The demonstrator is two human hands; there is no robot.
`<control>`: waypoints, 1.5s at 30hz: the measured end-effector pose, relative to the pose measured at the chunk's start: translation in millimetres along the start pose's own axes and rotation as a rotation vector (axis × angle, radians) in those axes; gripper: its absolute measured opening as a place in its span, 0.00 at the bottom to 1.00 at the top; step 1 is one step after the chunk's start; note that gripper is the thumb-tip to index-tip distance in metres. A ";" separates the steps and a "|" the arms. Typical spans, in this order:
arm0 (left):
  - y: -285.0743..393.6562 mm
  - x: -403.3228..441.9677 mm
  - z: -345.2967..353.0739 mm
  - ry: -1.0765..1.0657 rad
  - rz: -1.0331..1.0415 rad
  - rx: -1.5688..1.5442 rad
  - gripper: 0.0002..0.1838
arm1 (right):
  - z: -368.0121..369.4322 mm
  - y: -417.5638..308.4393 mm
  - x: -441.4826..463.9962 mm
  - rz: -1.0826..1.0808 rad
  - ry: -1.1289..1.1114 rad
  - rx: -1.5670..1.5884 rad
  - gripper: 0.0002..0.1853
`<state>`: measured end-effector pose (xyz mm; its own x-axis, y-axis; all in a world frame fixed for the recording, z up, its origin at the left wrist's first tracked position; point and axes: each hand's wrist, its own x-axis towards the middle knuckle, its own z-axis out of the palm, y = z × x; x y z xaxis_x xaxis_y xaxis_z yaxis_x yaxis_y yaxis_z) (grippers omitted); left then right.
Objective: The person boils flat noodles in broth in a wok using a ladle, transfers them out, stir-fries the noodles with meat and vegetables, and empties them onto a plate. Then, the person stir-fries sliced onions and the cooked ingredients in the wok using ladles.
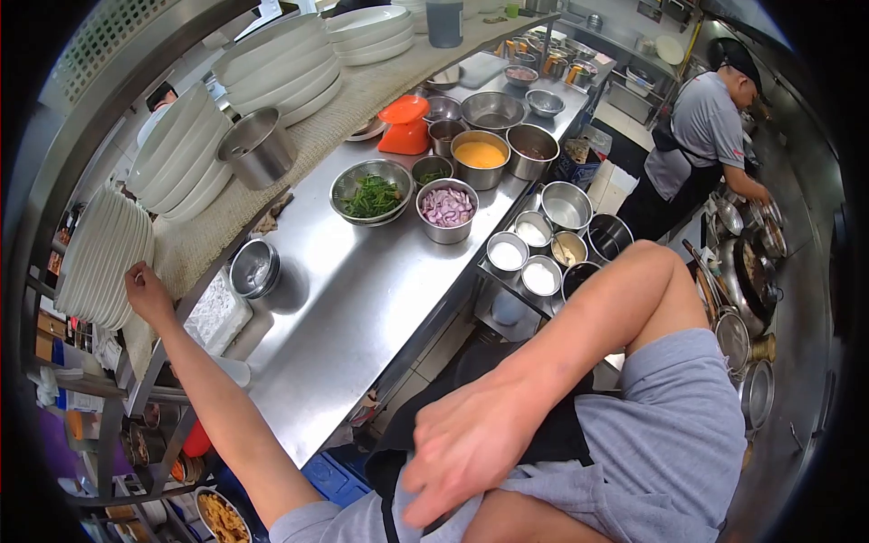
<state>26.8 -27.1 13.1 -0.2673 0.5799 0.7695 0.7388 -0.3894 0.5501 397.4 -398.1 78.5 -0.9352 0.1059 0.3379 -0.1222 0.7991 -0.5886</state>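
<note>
Table [362,299], bare steel, long, runs away from the wearer. Shelf [204,240] above its left side, matted, loaded with white crockery. Plates [101,258] in one tall stack at the shelf's near end; bowls [176,163] stacked just beyond, steel pot [258,149] near the shelf's front edge. Right hand [471,443] in front of the chest, away from the plates, blurred; whether its fingers are apart or together, cannot tell. Left hand [148,294] at the stack's table-side edge, fingers curled close by the rims; cannot tell if they touch or grip. Handling, judged by look: plates probably ceramic, stiff, slick if wet, apt to chip; whole stack heavy, single plate manageable. Best hold: opposite rims, few at a time, fingers under, thumbs over.
</note>
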 end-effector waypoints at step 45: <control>22.2 -8.2 1.9 0.089 -0.056 0.032 0.11 | 41.0 458.2 -105.2 1.416 1.194 0.129 0.16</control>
<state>46.6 -39.2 18.4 -0.3617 0.5337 0.7644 0.7403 -0.3339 0.5835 426.1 -67.4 -256.9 0.3438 0.9263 -0.1539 0.3695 -0.2841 -0.8847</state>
